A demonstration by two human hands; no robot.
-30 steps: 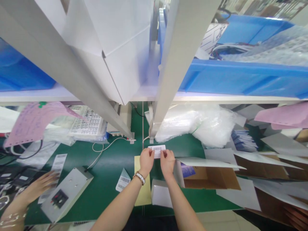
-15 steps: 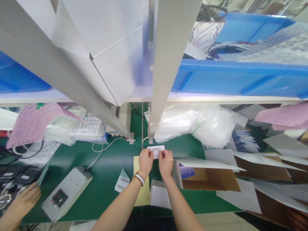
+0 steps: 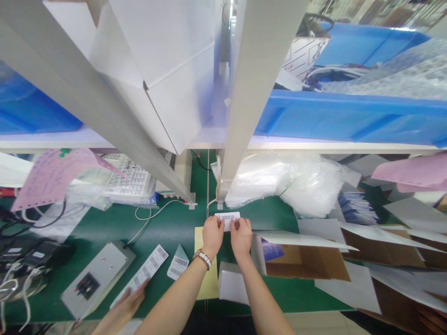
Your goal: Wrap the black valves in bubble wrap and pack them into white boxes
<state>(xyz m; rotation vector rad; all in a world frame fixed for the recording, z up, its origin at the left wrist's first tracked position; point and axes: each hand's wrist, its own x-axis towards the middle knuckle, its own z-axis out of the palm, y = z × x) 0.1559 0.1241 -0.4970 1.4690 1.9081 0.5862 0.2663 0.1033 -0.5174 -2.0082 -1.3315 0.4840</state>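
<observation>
Both of my hands pinch a small white barcode label (image 3: 228, 218) above the green table (image 3: 164, 232). My left hand (image 3: 213, 236), with a watch on the wrist, grips the label's left side. My right hand (image 3: 240, 237) grips its right side. Under my hands lies a yellow sheet (image 3: 206, 284), and a small white box (image 3: 230, 284) sits just below my right forearm. Another barcode label (image 3: 178, 266) lies left of the yellow sheet.
Another person's hand (image 3: 127, 302) at the lower left holds a long label strip (image 3: 143, 274) beside a grey switch box (image 3: 94, 277). An open cardboard box (image 3: 303, 258) stands to the right. Bubble wrap (image 3: 289, 181), pink papers (image 3: 52, 174) and blue bins (image 3: 349, 116) crowd the back.
My hands stay on the barcode label with little movement. The other person's hand has come from the far left to the lower middle, bringing a long label strip next to the switch box.
</observation>
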